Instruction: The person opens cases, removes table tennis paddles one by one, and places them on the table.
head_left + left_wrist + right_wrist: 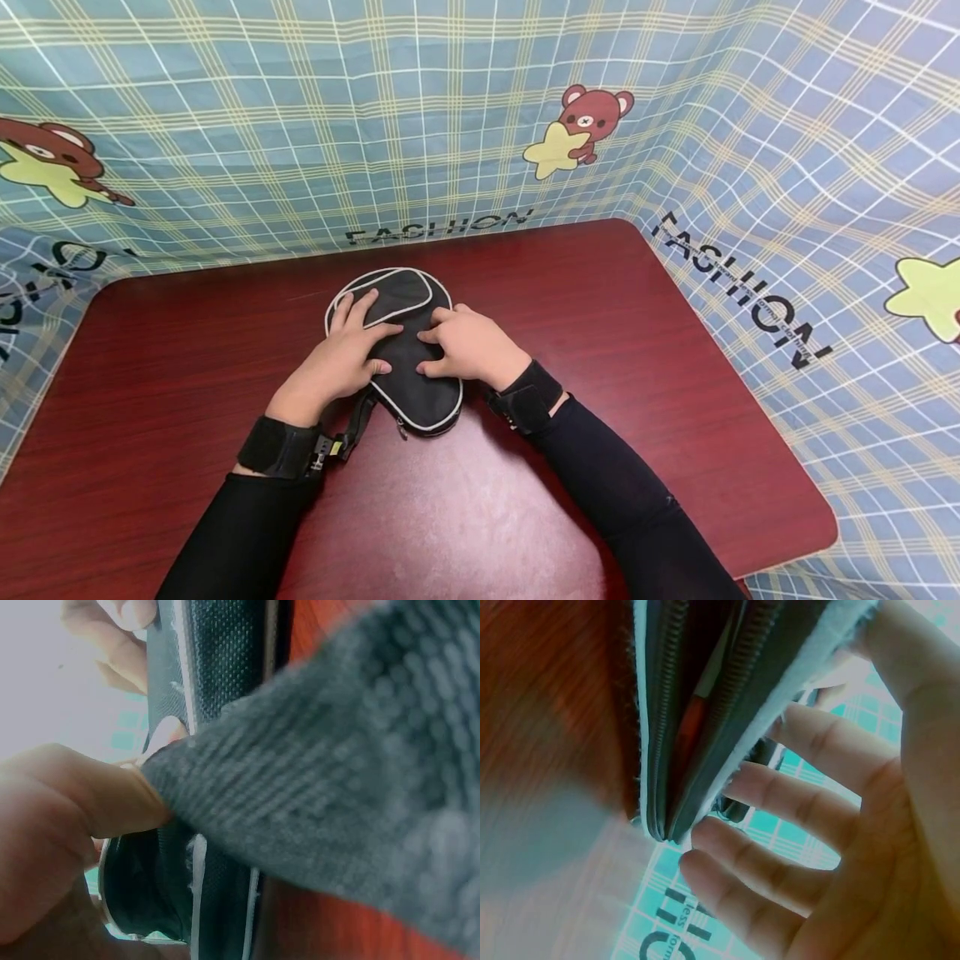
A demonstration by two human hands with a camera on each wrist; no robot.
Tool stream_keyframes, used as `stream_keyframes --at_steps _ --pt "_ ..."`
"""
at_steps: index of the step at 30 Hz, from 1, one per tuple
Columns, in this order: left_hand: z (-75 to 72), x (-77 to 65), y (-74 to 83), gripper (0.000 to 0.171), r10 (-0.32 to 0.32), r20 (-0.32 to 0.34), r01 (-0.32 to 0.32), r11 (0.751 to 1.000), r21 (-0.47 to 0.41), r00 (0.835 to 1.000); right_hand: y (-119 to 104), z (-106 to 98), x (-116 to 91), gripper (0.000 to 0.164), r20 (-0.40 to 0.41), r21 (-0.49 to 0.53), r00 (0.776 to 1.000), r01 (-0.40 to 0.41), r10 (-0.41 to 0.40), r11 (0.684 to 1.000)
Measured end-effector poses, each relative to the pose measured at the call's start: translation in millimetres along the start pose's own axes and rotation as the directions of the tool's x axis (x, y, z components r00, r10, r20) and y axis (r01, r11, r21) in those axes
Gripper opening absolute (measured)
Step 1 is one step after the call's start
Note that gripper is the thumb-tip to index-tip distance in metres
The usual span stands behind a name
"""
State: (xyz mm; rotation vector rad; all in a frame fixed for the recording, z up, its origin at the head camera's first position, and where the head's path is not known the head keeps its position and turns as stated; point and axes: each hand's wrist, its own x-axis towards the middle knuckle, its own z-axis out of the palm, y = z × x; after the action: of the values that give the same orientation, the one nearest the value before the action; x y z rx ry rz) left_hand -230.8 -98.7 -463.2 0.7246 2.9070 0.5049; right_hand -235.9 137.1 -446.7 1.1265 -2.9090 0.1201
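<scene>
A black table tennis bat case (423, 392) with white piping lies on the table, its narrow end toward me. My left hand (337, 358) rests on its left side, fingers spread over the pocket flap (405, 292). On the right, my right hand (476, 346) touches the top and side with loosely bent fingers. The right wrist view shows the zip (667, 712) parted along that side, with something red (691, 724) and a pale edge inside. A dark strap (300, 772) crosses the left wrist view, hiding part of the case beside my left thumb (82, 787).
The dark red wooden table (637, 375) surrounds the case. A plaid cloth (435, 125) with bears and lettering hangs behind the table and along its right side. A zip pull (402, 429) hangs at the near end of the case.
</scene>
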Motion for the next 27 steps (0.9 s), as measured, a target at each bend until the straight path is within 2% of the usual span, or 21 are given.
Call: stream_keyframes --at_steps 7,13,22,27 --pt "-1.0 -1.9 1.3 0.055 0.007 -0.006 -0.007 1.000 -0.016 1.000 -7 -2 -1 0.054 0.038 -0.032 0.998 -0.048 0.049 0.998" --pt "-0.8 -0.2 0.8 0.054 0.033 -0.008 -0.033 0.999 -0.016 0.999 -11 -5 -3 0.052 0.032 -0.074 0.994 -0.103 0.105 0.992" --pt "-0.5 1.8 0.0 0.055 0.070 -0.034 -0.070 0.997 -0.018 0.997 -15 -7 -6 0.053 0.009 -0.126 0.993 -0.114 0.116 0.985" --pt "-0.1 1.9 0.3 0.054 0.064 -0.028 -0.065 0.998 -0.023 0.998 -17 -7 -6 0.054 0.001 -0.157 0.994 -0.109 0.111 0.982"
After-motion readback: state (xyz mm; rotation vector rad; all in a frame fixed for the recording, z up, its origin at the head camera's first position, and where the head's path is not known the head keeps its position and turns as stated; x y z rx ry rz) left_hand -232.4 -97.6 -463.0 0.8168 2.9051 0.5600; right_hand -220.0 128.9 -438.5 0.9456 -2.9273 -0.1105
